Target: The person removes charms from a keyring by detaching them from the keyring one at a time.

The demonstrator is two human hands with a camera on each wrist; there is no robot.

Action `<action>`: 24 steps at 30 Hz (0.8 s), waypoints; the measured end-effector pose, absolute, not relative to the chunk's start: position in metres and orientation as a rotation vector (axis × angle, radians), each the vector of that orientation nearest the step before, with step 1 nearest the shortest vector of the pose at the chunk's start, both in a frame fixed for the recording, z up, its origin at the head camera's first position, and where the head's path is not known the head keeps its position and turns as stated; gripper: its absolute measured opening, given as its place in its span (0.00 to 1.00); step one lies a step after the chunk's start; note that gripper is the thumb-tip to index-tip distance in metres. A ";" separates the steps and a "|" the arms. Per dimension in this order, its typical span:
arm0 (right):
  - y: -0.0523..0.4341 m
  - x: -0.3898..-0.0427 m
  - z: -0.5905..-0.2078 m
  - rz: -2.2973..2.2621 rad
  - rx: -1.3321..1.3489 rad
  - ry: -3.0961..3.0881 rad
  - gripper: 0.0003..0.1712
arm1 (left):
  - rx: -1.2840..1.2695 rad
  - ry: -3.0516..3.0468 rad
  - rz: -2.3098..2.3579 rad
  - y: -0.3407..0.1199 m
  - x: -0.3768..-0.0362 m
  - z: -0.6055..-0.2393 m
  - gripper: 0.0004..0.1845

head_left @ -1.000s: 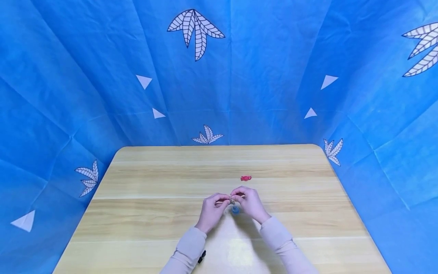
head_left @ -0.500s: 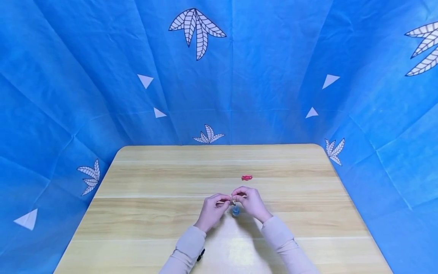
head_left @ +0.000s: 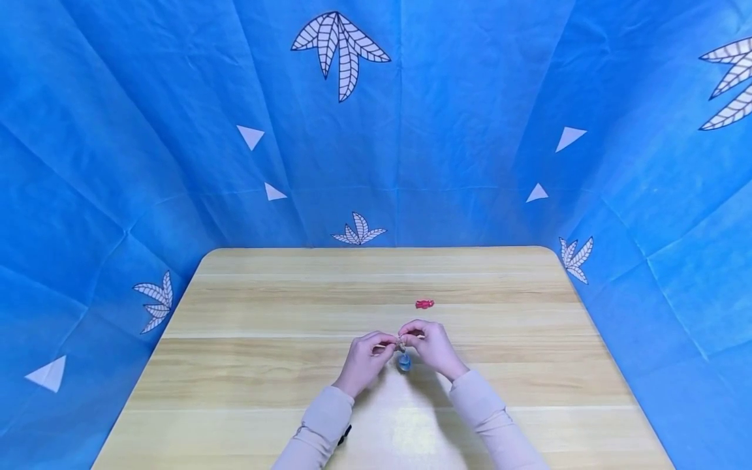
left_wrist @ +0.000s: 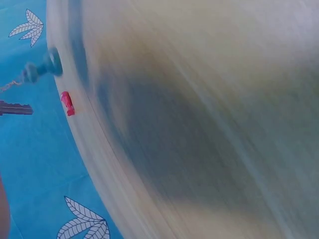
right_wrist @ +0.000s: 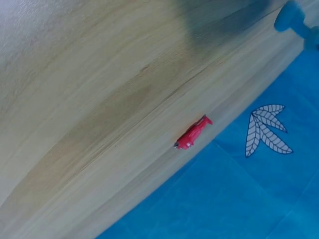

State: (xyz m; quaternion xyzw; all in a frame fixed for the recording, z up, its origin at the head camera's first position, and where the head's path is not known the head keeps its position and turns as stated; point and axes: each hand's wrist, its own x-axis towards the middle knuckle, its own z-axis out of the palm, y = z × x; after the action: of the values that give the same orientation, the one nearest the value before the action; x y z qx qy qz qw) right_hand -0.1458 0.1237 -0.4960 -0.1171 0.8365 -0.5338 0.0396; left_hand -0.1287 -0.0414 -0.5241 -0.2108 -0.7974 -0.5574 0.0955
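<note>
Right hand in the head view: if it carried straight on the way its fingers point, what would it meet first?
The right hand points inward at the left hand. It would likely meet the small keyring piece both hands pinch, then the left fingertips. Depth is unclear.

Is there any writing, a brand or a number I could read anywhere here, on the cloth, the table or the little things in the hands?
None: the blue cloth bears only leaf and triangle patterns; the table and red piece show no writing.
</note>
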 end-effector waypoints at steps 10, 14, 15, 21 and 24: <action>0.125 -0.145 -0.501 -1.703 -0.305 2.491 0.05 | -0.688 -2.336 -1.475 -0.039 -0.128 -0.530 0.05; 0.125 -0.144 -0.501 -1.713 -0.260 2.469 0.06 | -0.691 -2.315 -1.443 -0.037 -0.128 -0.531 0.05; 0.125 -0.144 -0.501 -1.718 -0.251 2.465 0.06 | -0.692 -2.309 -1.437 -0.036 -0.127 -0.530 0.05; 0.124 -0.136 -0.482 -1.759 -0.259 2.444 0.06 | -0.625 -2.312 -1.477 -0.029 -0.125 -0.527 0.05; 0.123 -0.132 -0.469 -1.754 -0.286 2.437 0.08 | -0.573 -2.318 -1.500 -0.027 -0.123 -0.526 0.05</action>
State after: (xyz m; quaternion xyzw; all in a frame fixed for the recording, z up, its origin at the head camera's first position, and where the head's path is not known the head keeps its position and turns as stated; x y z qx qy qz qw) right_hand -0.1323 0.1228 -0.4693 -0.0946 0.8064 -0.5803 0.0629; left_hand -0.1234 -0.0268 -0.5259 -0.2005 -0.8115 -0.5250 0.1602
